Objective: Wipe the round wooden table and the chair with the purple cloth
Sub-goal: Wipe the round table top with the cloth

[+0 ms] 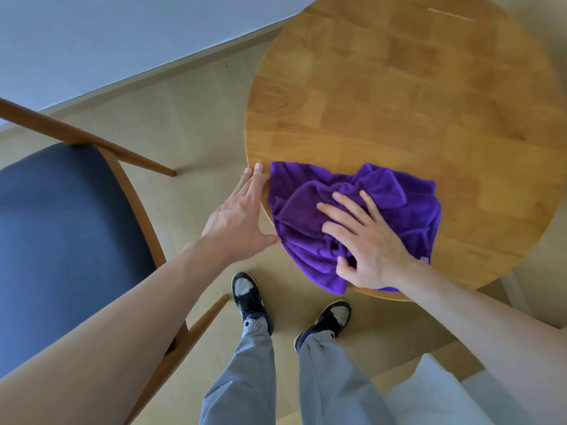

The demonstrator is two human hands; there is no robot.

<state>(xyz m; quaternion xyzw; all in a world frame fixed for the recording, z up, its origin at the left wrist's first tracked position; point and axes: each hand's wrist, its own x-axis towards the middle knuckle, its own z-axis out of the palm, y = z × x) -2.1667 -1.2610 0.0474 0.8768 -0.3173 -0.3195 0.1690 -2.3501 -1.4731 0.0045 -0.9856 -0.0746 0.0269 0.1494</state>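
The round wooden table [399,96] fills the upper right of the frame, its butcher-block top showing pale and darker wood blocks. At its lower left edge lies the purple cloth [392,204], crumpled into loose folds, with one corner draped slightly over the rim toward the bottom of the frame. The right hand [365,240] lies flat on top of the cloth, fingers spread and straight, pressing it against the tabletop, the thumb bent in against the folds. The left hand [239,216] rests against the table's rim just left of the cloth, fingers extended along the edge with two fingertips on the top surface and the thumb touching the cloth's lower left border; it grasps nothing. The chair [61,234] occupies the left side of the frame, a dark blue cushioned seat in a curved wooden frame, standing apart from the table on the light wood floor [190,118]. At the bottom centre are the person's grey trousers [276,378] and two black-and-grey sneakers [248,296], toes pointing toward the table.
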